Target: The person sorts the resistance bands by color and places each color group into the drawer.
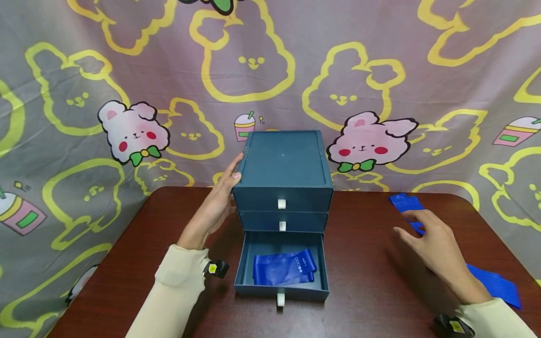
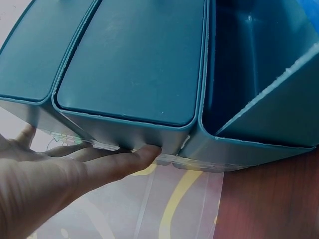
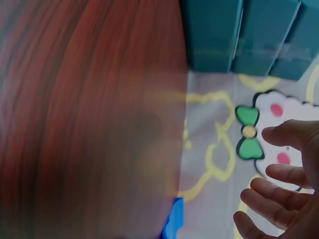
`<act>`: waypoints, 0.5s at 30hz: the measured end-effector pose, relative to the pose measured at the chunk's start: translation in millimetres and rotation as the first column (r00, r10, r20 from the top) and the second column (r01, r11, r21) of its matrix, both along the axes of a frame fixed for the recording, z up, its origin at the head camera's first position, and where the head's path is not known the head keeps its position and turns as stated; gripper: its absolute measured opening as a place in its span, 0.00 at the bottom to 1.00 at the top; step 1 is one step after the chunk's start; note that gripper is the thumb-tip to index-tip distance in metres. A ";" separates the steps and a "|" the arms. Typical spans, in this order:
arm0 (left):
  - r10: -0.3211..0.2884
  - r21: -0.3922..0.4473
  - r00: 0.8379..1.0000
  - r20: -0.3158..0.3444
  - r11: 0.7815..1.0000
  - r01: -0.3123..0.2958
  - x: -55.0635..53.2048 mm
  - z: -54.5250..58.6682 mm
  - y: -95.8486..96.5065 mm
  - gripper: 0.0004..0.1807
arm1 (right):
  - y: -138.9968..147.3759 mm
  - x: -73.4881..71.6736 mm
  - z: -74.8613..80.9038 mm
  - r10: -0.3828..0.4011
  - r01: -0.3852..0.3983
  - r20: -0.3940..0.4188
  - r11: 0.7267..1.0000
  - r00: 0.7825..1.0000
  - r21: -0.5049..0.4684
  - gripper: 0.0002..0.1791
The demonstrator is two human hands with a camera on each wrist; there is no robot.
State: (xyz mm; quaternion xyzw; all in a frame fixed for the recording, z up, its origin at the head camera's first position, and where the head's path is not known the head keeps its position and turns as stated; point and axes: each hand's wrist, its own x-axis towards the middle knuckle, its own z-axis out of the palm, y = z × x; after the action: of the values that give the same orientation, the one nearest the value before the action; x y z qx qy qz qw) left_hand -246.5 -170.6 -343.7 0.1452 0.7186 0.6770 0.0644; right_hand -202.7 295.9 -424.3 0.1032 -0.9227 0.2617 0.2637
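Note:
A dark teal drawer cabinet (image 1: 285, 162) with three stacked drawers stands on the table. Its bottom drawer (image 1: 240, 274) is pulled out and holds flat, folded blue pieces (image 1: 279, 270), the top one with white print. My left hand (image 1: 215, 204) rests against the cabinet's left side, fingers extended along it in the left wrist view. Over the right part of the table, my right hand (image 1: 437, 246) hovers with loosely bent fingers and nothing in its grasp. Just beyond its fingers lies a blue strip (image 1: 405, 202), partly hidden by the hand.
Another flat blue piece (image 1: 496, 285) lies at the table's right edge, partly behind my right forearm. The brown wooden table (image 1: 359, 281) ends at a hanging cloth (image 1: 270, 61) printed with cartoon bunnies. White pull tabs (image 1: 281, 300) stick out from the drawer fronts.

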 end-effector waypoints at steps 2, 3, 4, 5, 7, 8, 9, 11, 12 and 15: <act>-0.007 0.008 1.000 -0.001 1.000 0.007 -0.2 -0.1 -0.4 0.35 | 6.3 -2.4 -1.8 -0.021 0.021 0.041 1.000 0.999 0.004 0.25; -0.010 0.013 1.000 0.000 1.000 0.010 -0.3 -0.1 -0.7 0.35 | 9.3 -3.9 -3.0 -0.029 0.029 0.061 1.000 0.998 0.008 0.25; -0.014 0.019 1.000 0.001 1.000 0.014 -0.4 -0.1 -1.0 0.35 | 12.7 -5.6 -4.4 -0.038 0.037 0.087 0.999 0.995 0.015 0.26; -0.017 0.023 1.000 0.003 1.000 0.016 -0.5 -0.2 -1.2 0.35 | 15.9 -7.4 -5.9 -0.043 0.041 0.108 0.999 0.993 0.020 0.26; -0.017 0.022 1.000 0.007 1.000 0.016 -0.7 -0.2 -1.3 0.35 | 22.7 -10.7 -9.7 -0.056 0.052 0.138 0.998 0.989 0.033 0.27; -0.016 0.021 1.000 0.008 1.000 0.016 -0.8 -0.1 -1.2 0.35 | 26.1 -12.1 -11.4 -0.062 0.057 0.156 0.998 0.986 0.037 0.28; -0.015 0.019 1.000 0.010 1.000 0.015 -0.9 0.0 -1.0 0.35 | 29.5 -13.4 -13.2 -0.068 0.062 0.169 0.997 0.983 0.042 0.28; -0.014 0.015 1.000 0.013 1.000 0.014 -0.9 0.1 -0.8 0.35 | 35.9 -15.8 -16.0 -0.083 0.074 0.195 0.996 0.977 0.050 0.29; -0.014 0.013 1.000 0.014 1.000 0.014 -0.9 0.3 -0.6 0.35 | 39.3 -17.2 -17.4 -0.087 0.077 0.208 0.996 0.974 0.052 0.30; -0.011 0.011 1.000 0.015 1.000 0.011 -1.0 0.5 -0.2 0.34 | 48.9 -21.0 -20.3 -0.094 0.080 0.254 0.995 0.963 0.065 0.33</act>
State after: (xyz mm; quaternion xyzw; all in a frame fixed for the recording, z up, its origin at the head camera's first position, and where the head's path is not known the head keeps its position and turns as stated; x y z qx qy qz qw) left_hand -247.5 -170.8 -343.3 0.1442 0.7137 0.6816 0.0728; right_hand -223.7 344.8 -444.6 0.0349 -0.9594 0.2360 0.1505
